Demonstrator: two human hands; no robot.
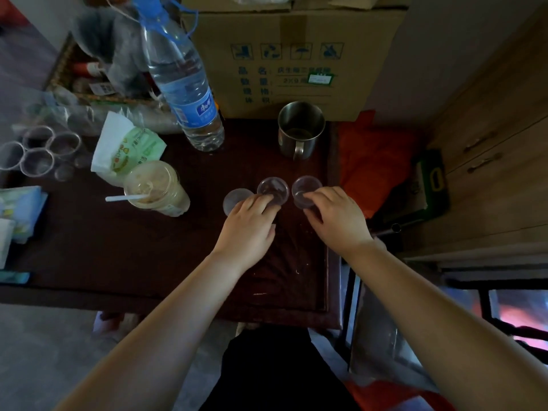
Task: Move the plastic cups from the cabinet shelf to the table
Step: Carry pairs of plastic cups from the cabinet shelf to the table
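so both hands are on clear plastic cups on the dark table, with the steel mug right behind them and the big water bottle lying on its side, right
Not quite: the water bottle stands upright, not on its side, as the head view shows. The rest holds: the left hand and right hand each touch clear plastic cups on the dark table, with the steel mug behind them.
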